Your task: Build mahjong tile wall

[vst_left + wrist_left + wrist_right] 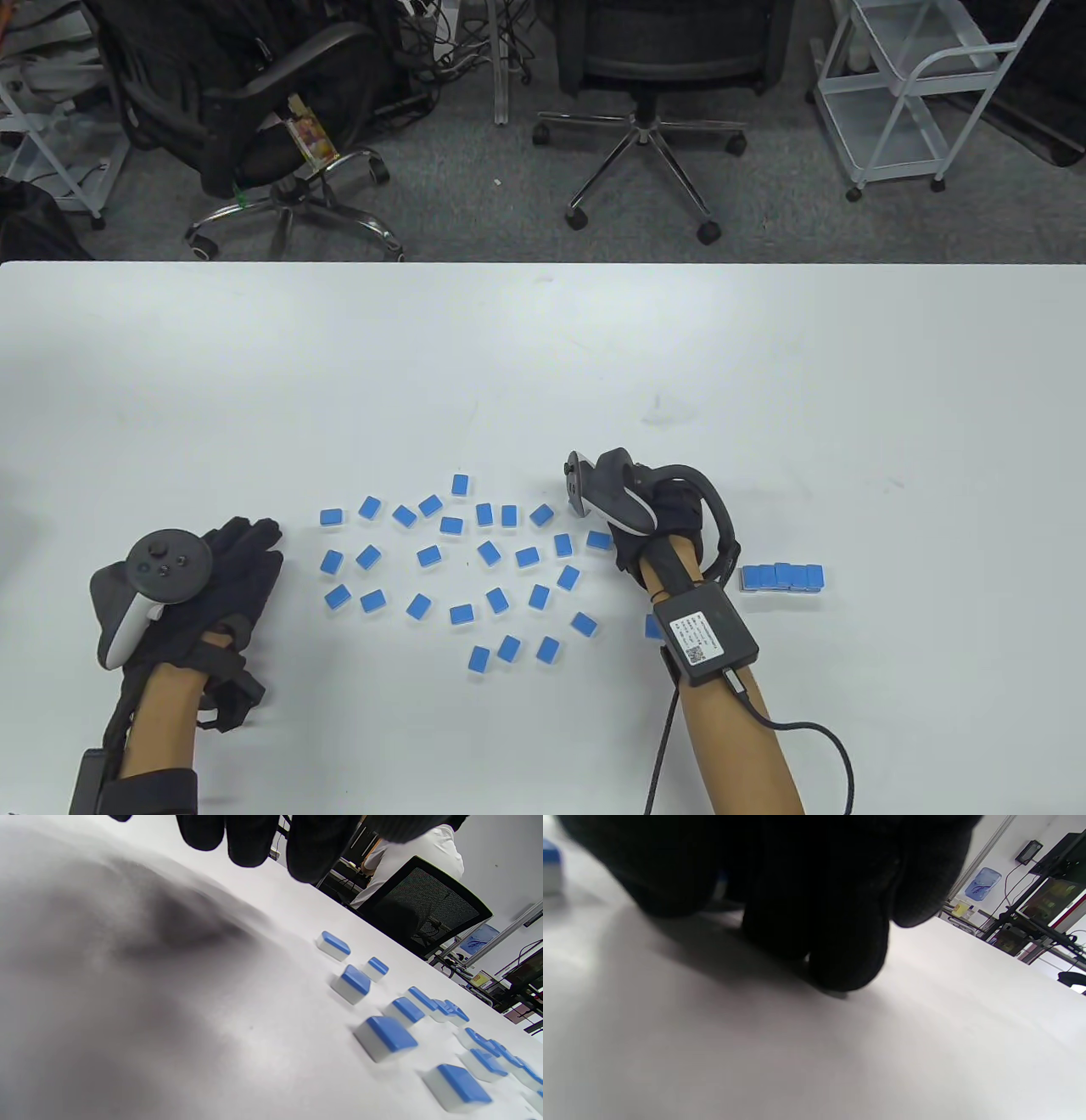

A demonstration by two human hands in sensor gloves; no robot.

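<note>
Blue-backed mahjong tiles (pixel 459 614) lie scattered face down across the middle of the white table (pixel 543 356), toward its near edge. A short row of tiles (pixel 781 577) stands packed side by side further toward the right edge, apart from the scatter. The left hand (pixel 222 577) rests near the table's near-left corner, fingers stretched out flat and holding nothing, just left of the scatter. The right hand (pixel 653 518) is down at the scatter's right fringe, its fingers (pixel 840 955) curled with tips close to the tabletop; whether it pinches a tile, I cannot tell. One loose tile (pixel 599 540) sits just beside it.
</note>
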